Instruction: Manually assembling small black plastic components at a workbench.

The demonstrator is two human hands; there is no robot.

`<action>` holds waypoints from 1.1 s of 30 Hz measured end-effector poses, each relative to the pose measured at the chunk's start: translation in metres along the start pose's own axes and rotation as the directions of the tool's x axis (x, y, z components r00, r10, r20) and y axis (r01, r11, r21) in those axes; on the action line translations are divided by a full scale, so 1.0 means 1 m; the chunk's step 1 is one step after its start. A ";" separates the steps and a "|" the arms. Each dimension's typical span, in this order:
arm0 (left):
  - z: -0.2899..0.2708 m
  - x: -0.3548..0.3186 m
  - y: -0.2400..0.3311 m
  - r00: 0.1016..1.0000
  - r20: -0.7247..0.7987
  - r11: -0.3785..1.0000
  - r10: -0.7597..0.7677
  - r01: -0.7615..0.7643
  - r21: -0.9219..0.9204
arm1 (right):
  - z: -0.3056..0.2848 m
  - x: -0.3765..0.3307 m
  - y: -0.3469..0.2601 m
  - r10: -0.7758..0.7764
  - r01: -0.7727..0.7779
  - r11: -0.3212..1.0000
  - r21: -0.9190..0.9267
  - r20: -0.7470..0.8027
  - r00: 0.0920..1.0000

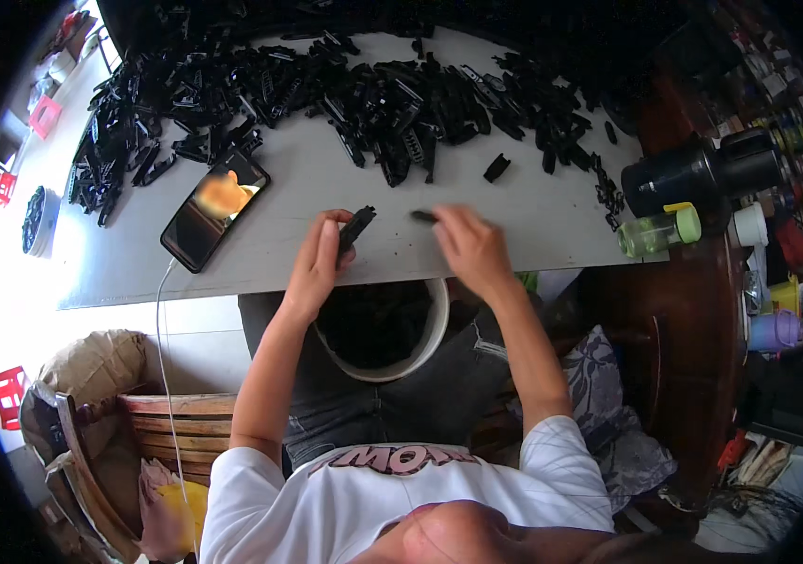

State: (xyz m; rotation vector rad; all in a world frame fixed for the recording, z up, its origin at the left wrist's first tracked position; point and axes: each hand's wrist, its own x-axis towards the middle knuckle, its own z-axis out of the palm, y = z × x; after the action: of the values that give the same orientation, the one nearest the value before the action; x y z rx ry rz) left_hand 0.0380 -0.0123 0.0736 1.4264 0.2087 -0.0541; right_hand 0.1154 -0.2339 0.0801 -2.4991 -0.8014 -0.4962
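Your left hand (323, 252) is closed around a black part (358, 226), to the right of the phone (216, 207). That part's long axis slants much as the phone's does: one end points away from you and to the right, the other runs back into your grip. Your right hand (468, 246), farther right of the phone, is blurred; a small dark piece (423, 216) shows at its fingertips, seemingly pinched, its long axis roughly sideways. You hold the two apart.

The near edge of the table (119, 273) runs on your side of the phone, and both your hands are just over that margin. Right of the phone, bare tabletop lies around and between your hands, broken by one loose part (496, 167). Beyond the phone, the heap (392, 103) of black parts closes off the far side, and some of it reaches close to the phone's top end.

Nearer you than the phone and to its right, the bucket (440, 324) sits between your thighs, partly under the table edge, with a dark mass inside too dim to make out. Left of the phone, past the table's side edge, a pale tub (37, 246) holds dark pieces. Far right of the phone are a green bottle (655, 235) and a black flask (674, 179); you cannot tell what the flask contains.
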 end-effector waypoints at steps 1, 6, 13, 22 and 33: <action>0.003 -0.005 0.001 1.000 -0.003 1.000 -0.004 0.004 0.005 | -0.010 0.000 -0.020 -0.055 0.025 0.981 0.195 0.149 0.987; 0.025 -0.013 0.001 0.917 0.163 0.848 0.364 -0.398 0.349 | -0.011 -0.008 -0.055 0.006 -0.081 0.720 0.689 0.110 0.994; 0.028 -0.021 0.004 0.944 0.254 0.937 0.210 -0.269 0.223 | -0.007 -0.018 -0.067 0.256 -0.236 0.604 0.761 0.095 0.962; 0.039 -0.014 0.003 0.907 0.368 0.943 0.205 -0.283 0.173 | 0.006 -0.031 -0.052 0.376 -0.417 -0.075 0.906 0.413 0.830; 0.000 0.108 0.004 0.836 0.018 0.192 0.549 -0.147 0.970 | -0.005 0.037 0.082 0.184 -0.215 0.943 -0.253 -0.138 0.973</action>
State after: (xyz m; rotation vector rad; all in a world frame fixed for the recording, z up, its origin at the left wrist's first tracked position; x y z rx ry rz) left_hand 0.1448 -0.0027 0.0581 2.7380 0.0963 0.5942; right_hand 0.1934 -0.2790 0.0756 -2.7306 -0.4544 -0.7066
